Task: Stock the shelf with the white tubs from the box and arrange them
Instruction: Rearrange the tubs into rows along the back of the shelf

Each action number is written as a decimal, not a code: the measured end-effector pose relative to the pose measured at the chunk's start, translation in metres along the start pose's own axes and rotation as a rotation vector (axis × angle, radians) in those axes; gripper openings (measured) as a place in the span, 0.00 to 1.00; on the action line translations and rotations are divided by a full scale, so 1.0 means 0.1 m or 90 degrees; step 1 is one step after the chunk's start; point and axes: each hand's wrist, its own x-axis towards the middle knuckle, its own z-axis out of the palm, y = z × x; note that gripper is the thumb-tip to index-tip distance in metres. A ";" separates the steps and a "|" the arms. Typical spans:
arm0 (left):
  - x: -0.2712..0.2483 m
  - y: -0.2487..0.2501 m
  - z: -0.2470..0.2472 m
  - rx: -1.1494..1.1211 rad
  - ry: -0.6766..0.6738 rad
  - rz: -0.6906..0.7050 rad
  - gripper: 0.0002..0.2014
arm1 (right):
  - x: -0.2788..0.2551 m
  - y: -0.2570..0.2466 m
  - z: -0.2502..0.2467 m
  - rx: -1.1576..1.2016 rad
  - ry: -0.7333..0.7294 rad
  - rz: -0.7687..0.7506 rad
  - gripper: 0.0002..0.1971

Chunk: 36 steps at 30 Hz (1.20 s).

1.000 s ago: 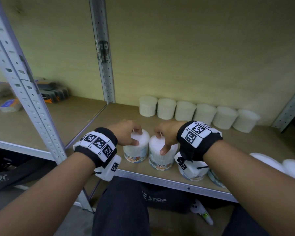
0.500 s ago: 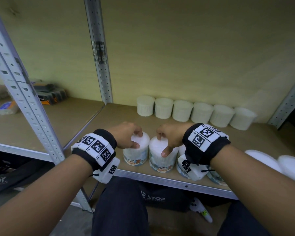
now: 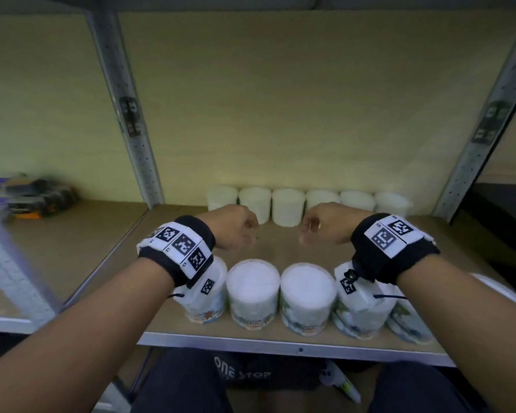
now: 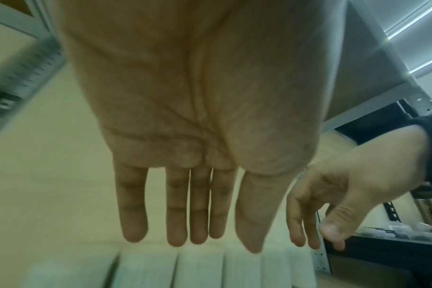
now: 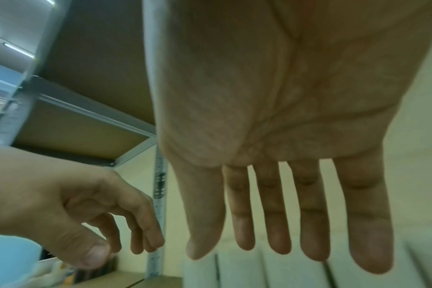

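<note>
Several white tubs stand in a row at the shelf's front edge, two in plain sight (image 3: 253, 290) (image 3: 308, 295) and the outer ones partly hidden under my wrists. Against the back wall runs a second row of white tubs (image 3: 288, 206), also seen low in the left wrist view (image 4: 200, 269) and the right wrist view (image 5: 296, 274). My left hand (image 3: 236, 226) and right hand (image 3: 322, 223) hover over the shelf between the two rows, both empty. The wrist views show each hand's fingers (image 4: 176, 210) (image 5: 311, 212) straight and spread, holding nothing.
The wooden shelf board (image 3: 173, 231) has grey metal uprights at the left (image 3: 125, 108) and right (image 3: 483, 126). Dark packaged goods (image 3: 36, 195) lie on the neighbouring shelf at left. A dark bag with white lettering (image 3: 242, 375) sits below the shelf.
Both hands have let go of the two front tubs and moved up and back, over the middle of the shelf. The tubs stay standing in the front row.
</note>
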 end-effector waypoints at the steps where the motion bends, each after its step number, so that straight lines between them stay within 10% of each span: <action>1: 0.10 0.10 -0.02 0.003 0.012 0.012 0.24 | 0.00 0.13 -0.05 -0.003 0.013 0.015 0.19; 19: 2.25 1.36 0.17 -0.064 0.082 0.114 0.23 | 0.51 2.22 -0.52 0.014 0.146 0.241 0.18; 36: 3.00 1.57 0.49 -0.054 0.076 0.115 0.24 | 1.11 2.71 -0.42 -0.080 0.070 0.260 0.30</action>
